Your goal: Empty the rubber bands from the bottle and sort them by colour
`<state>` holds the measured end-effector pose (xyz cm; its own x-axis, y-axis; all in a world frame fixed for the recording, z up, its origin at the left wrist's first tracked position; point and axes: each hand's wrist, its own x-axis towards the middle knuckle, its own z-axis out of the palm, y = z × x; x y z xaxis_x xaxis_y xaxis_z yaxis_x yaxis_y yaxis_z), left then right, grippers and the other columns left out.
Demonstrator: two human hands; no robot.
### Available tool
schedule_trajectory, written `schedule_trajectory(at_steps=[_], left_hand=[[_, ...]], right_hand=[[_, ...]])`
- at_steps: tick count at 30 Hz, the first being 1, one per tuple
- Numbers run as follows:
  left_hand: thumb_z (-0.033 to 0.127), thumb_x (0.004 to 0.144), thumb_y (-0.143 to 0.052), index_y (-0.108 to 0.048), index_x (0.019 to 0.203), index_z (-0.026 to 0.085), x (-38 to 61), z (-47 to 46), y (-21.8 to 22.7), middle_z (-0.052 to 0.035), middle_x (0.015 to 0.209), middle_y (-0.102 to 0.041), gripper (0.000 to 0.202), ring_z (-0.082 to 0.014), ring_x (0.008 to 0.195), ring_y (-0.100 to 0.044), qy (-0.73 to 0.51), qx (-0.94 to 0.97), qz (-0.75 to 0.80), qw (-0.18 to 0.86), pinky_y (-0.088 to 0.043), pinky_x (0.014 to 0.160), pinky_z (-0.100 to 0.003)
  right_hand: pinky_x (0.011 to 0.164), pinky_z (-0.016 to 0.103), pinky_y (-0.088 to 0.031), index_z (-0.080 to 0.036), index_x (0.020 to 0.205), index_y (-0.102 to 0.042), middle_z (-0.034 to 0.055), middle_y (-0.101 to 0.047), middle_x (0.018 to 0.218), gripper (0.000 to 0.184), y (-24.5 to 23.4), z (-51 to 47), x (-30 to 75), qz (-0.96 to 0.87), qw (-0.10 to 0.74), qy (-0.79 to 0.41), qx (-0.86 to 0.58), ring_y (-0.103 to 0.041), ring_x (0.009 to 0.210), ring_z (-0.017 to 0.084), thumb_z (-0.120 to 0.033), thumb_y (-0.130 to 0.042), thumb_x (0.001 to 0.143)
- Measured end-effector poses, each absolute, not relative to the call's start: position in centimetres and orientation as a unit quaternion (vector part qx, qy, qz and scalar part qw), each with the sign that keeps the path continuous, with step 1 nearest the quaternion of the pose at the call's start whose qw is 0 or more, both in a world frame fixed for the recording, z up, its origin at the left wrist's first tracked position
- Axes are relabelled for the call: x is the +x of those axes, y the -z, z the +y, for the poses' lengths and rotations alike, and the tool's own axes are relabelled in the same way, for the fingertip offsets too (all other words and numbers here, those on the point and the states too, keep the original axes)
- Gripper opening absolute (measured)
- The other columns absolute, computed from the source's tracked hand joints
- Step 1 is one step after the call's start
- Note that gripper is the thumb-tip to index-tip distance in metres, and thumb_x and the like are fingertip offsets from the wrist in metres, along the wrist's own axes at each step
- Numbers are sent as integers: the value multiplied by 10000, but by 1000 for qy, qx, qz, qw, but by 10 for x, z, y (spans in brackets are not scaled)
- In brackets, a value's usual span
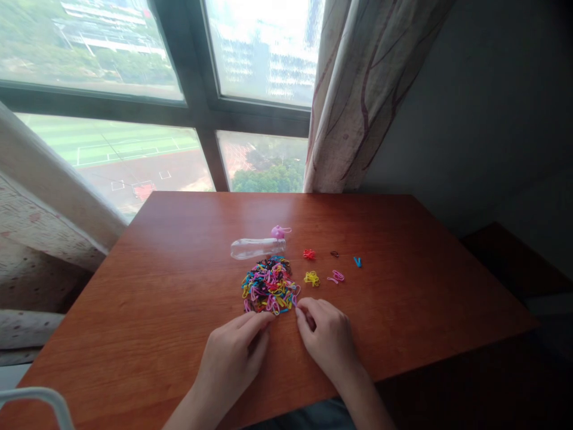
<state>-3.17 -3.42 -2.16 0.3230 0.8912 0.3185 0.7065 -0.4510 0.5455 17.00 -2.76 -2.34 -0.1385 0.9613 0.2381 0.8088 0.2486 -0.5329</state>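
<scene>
A mixed pile of small coloured rubber bands (267, 283) lies on the wooden table, with pink, yellow, blue, red and dark ones tangled together. At the pile's near edge, my left hand (237, 346) has its thumb and forefinger together; whatever may be between them is hidden. My right hand (329, 334) pinches a pinkish-purple rubber band (294, 302) at the pile's right edge. Sorted by colour to the right are red bands (308, 254), yellow bands (312, 278), pink bands (338, 276), a dark band (334, 254) and a blue band (357, 261).
Behind the pile, a clear plastic bottle (255, 248) lies on its side, with a pink cap (279, 232) by its neck. The table (179, 286) reaches a window flanked by curtains (358, 89). A white curved bar (40, 394) shows at lower left.
</scene>
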Motion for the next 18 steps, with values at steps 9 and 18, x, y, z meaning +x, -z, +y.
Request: schedule_trajectory(at_steps=[9, 18], left_hand=[[182, 887, -507, -667, 1012, 250, -33, -35, 21, 1, 903, -759, 214, -162, 748, -728, -314, 781, 519, 146, -553, 647, -237], [204, 895, -497, -677, 985, 241, -32, -34, 21, -8, 870, -759, 205, -158, 728, -725, -310, 781, 523, 146, -540, 629, -224]], right_hand=[[610, 242, -335, -209, 839, -637, -18, -604, 651, 146, 30, -23, 185, -706, 310, -134, -622, -554, 601, 136, -224, -517, 921], [578, 246, -349, -214, 876, -673, -5, -647, 655, 172, 30, -3, 234, -671, 295, -16, -680, -591, 580, 143, -293, -527, 921]])
